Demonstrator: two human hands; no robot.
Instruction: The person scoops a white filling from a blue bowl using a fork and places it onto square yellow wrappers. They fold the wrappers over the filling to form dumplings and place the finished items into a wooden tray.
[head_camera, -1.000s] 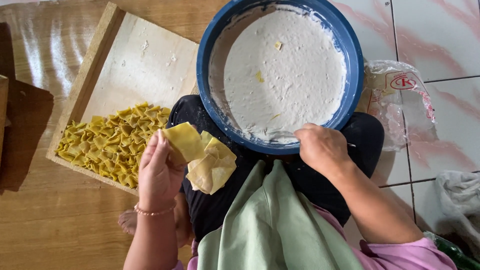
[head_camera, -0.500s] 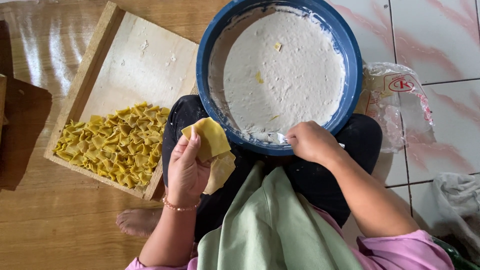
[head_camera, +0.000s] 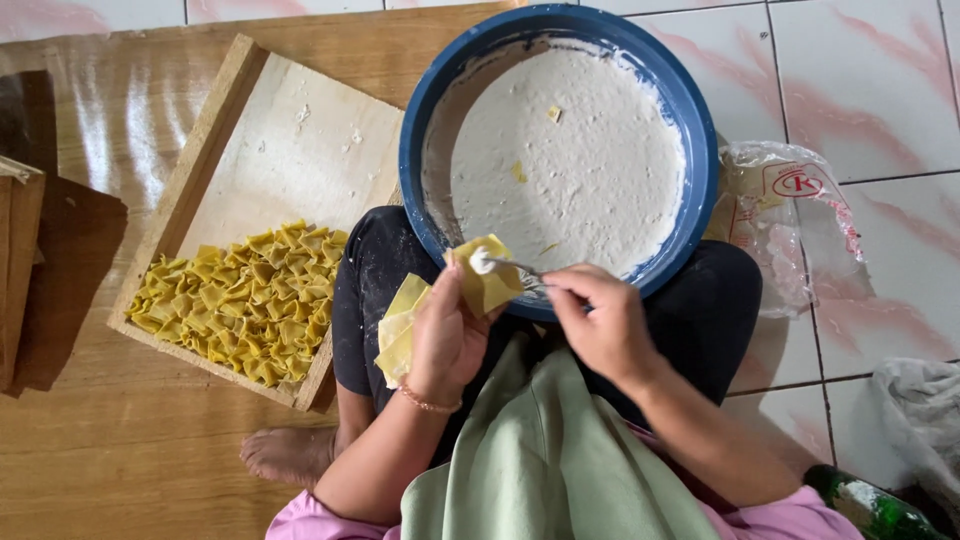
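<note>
- The yellow wrapper lies open on the left hand, just at the near rim of the blue basin, with a dab of white filling on it.
- The left hand's fingers grasp a stack of more wrappers beneath, which hangs out to the left.
- The right hand has its fingers clenched on a small metal spoon, whose tip touches the filling.
- The basin rests on the person's lap and holds a white paste.
- Left of it, a wooden tray sits on the floor with folded yellow dumplings heaped at its near end.
- A clear plastic bag lies on the tiles to the right.
</note>
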